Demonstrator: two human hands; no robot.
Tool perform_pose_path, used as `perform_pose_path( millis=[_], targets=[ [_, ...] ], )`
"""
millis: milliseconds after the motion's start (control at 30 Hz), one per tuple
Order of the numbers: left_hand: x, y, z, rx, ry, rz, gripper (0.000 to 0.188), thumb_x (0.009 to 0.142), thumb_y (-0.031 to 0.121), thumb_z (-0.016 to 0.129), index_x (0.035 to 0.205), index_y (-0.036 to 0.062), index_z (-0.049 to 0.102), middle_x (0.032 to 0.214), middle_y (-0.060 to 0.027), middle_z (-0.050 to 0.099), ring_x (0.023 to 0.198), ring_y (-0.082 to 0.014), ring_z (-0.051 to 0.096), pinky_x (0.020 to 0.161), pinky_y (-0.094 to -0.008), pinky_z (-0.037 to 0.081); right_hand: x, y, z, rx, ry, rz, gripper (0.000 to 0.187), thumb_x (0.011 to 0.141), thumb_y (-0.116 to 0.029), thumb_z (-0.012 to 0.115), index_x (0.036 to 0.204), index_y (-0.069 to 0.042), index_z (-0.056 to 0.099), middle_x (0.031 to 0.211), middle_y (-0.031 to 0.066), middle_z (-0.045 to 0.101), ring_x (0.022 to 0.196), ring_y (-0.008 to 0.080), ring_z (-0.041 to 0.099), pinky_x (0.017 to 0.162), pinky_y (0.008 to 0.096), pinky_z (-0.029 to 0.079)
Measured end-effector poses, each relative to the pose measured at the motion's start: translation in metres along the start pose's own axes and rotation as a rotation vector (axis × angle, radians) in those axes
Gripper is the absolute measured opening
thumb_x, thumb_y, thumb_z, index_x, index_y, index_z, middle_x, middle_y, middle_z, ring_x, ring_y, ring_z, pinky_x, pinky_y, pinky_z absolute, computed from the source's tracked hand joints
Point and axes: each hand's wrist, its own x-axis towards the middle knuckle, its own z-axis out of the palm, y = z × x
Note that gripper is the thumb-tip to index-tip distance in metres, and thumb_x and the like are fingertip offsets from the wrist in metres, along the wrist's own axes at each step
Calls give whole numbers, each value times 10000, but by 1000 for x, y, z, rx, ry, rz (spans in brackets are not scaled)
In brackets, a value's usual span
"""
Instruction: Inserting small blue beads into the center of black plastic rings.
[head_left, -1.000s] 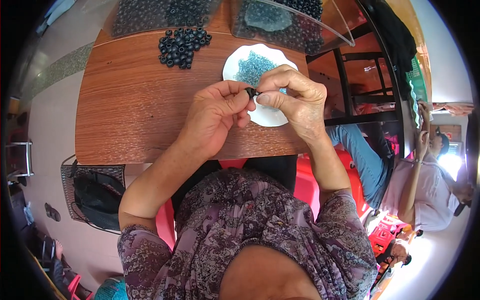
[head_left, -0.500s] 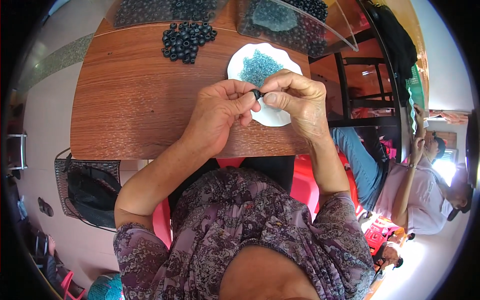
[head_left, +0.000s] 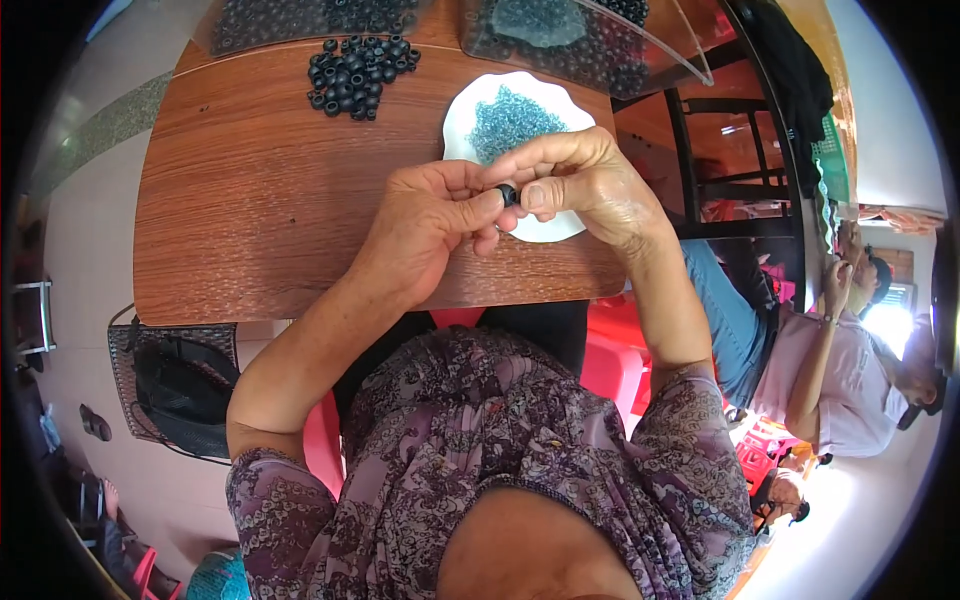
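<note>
black round bead (head_left: 510, 195) in left fingers (head_left: 484, 208), scalloped white plate (head_left: 548, 228)

Small black bead (head_left: 508, 194), rounded, slightly shiny, held pinched in left hand (head_left: 422, 218).

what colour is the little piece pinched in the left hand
Black; the little piece shows best in the head view.

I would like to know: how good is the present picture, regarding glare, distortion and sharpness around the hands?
Head view: glare washes out a bright patch at far right; head view: fisheye distortion bends the wooden table's edges, and the corners go black; head view: left hand and right hand look fairly sharp, though the black piece shows little detail.
</note>
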Motion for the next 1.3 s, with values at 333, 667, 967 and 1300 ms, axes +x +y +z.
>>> perform_pose_path(
  millis=[333, 667, 967, 1300],
  targets=[
    [1, -3, -6, -9, -9, -10, 187, 822, 25, 615, 987, -54, 579, 784, -111, 622, 632, -142, 578, 528, -243, 461, 5, 4, 2, -43, -50, 21, 185, 707, -25, 685, 888, 13, 674, 703, 79, 652, 576, 80, 564, 519, 191, 448],
    [8, -2, -16, -113, -73, -29, 200, 827, 23, 609, 1008, -53, 575, 825, -126, 631, 688, -158, 610, 531, -255, 492, 9, 7, 0, -61, -56, -18, 219, 703, -62, 704, 916, -14, 679, 785, 55, 665, 633, 69, 569, 565, 194, 459],
    [9, -2, -17, -169, -40, -85, 209, 821, 14, 611, 1012, -61, 569, 848, -135, 626, 692, -160, 612, 526, -275, 505, 10, 12, -1, 0, -64, -35, 233, 726, -52, 689, 947, 15, 659, 816, 70, 663, 643, 69, 578, 563, 182, 457],
    [9, -3, -16, -53, -54, -44, 169, 802, 1, 627, 942, -85, 588, 776, -147, 627, 616, -166, 602, 471, -269, 496, 3, 15, 9, -49, -47, -113, 148, 761, 38, 625, 908, 29, 630, 780, 81, 647, 644, 84, 586, 544, 193, 440]
  ],
)
